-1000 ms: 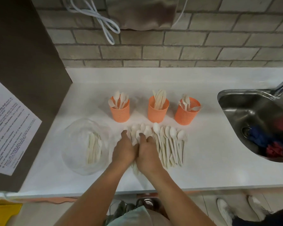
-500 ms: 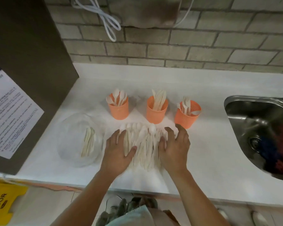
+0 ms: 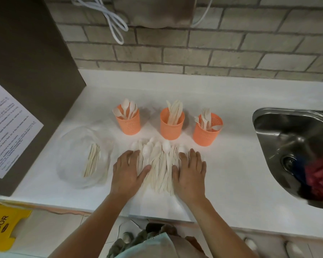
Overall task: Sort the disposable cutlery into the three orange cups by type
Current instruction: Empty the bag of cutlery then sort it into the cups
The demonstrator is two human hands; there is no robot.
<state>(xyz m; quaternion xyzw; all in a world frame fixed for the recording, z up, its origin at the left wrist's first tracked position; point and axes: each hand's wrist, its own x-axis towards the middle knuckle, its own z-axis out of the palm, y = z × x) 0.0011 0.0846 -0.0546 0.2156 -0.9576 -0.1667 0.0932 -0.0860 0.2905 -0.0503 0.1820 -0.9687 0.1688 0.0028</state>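
Observation:
Three orange cups stand in a row on the white counter: the left cup (image 3: 128, 124) holds spoons, the middle cup (image 3: 172, 127) holds knives, the right cup (image 3: 206, 134) holds forks. In front of them lies a pile of pale disposable cutlery (image 3: 159, 164), spoons uppermost. My left hand (image 3: 128, 171) lies flat on the pile's left side with fingers straight. My right hand (image 3: 190, 170) lies flat on its right side, fingers spread. Neither hand holds a piece.
A clear plastic bowl (image 3: 67, 164) with several cutlery pieces stands left of the pile. A steel sink (image 3: 268, 131) with coloured cloth sits at the right. A dark box with a paper notice (image 3: 6, 125) stands at the left. Brick wall behind.
My hands were together over the pile's left part, fingers curled. They moved apart to the pile's two sides and now lie flat; the pile looks narrower and more gathered.

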